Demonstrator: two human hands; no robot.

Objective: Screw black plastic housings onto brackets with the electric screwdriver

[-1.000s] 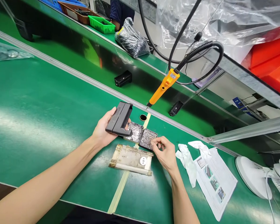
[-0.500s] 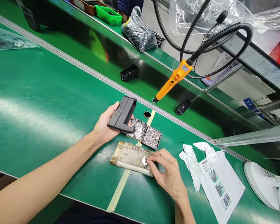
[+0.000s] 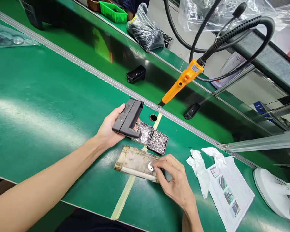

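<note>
My left hand (image 3: pixel 110 129) is wrapped around a black plastic housing (image 3: pixel 127 117) with raised lettering and a hooked lower end, holding it above the bench. Behind and below it are two square trays full of small metal parts, the left tray (image 3: pixel 145 132) partly covered, the right tray (image 3: pixel 158 142) in plain sight. In front lies a worn, taped pale block (image 3: pixel 135 161) with a white disc (image 3: pixel 150 166) on top. My right hand (image 3: pixel 175 178) has thumb and forefinger pinched at the disc's right edge; whatever is between the fingertips is too small to make out.
An orange electric screwdriver (image 3: pixel 181 84) hangs by its cable, tip near the metal rail. Beyond the rail sit black parts (image 3: pixel 136 74). A round dark cap (image 3: pixel 153 118) is behind the trays. At right are crumpled tissues (image 3: pixel 200 172), an instruction sheet (image 3: pixel 239 199) and a white round base (image 3: pixel 270 193).
The view has shifted slightly. Both hands keep nearly the same place, the left still holding the housing and the right still pinching at the white disc.
</note>
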